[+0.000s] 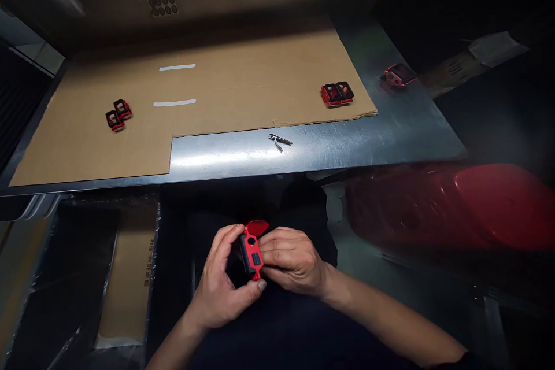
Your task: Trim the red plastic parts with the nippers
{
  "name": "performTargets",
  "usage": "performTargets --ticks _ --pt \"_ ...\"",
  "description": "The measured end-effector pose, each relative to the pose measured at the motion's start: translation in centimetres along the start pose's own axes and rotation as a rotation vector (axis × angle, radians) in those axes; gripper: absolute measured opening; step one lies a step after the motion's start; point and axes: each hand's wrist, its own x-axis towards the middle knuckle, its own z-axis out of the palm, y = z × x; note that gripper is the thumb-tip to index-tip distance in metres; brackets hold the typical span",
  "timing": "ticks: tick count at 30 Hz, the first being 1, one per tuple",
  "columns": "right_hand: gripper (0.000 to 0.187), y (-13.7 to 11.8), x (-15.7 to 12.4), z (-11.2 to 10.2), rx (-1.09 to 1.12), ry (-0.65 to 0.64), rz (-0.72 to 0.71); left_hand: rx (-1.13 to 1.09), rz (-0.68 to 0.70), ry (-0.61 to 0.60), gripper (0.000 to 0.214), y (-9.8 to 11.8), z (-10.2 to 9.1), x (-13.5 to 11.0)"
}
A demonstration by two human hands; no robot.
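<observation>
Left hand (222,289) pinching smooth boxy red casing (253,258), right hand (295,260) bunched alongside, grip unclear

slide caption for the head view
Left hand holds a red and black part, right hand at its side, before a metal table with cardboard
</observation>
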Motion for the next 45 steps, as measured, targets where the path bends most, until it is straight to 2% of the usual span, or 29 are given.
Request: performTargets --ticks 10,18,21,25,28,32,36,45 --pt "0.008 0.0 0.1 -0.4 -0.108 0.020 -0.059 -0.034 0.144 -0.028 0.075 -0.7 0.0 0.3" --pt "0.028 -0.4 0.0 -0.1 0.101 0.094 0.125 -0.036 0.113 0.035 0.084 -2.0 0.5 -0.6" --pt "0.025 -0.7 0.1 -0.5 0.238 0.120 0.347 -0.041 0.117 0.046 0.092 -2.2 0.7 -0.9" --pt "0.012 -0.9 0.1 -1.1 0.623 0.044 0.844 0.016 0.144 0.052 0.094 -1.9 0.8 -0.8" --pt "0.020 -0.8 0.2 -1.1 0.929 -0.001 1.025 0.070 0.197 0.050 0.094 -1.6 0.7 -0.4" --pt "0.027 -0.7 0.4 -1.1 1.055 -0.004 1.070 0.112 0.240 0.047 0.096 -1.2 0.6 0.0" --pt "0.029 -0.6 0.3 -1.1 1.109 -0.001 1.061 0.148 0.221 0.032 0.096 -1.0 0.6 0.1" --pt "0.025 -0.2 0.1 -0.9 1.127 -0.007 1.054 0.151 0.220 -0.013 0.093 -0.7 0.5 0.3"
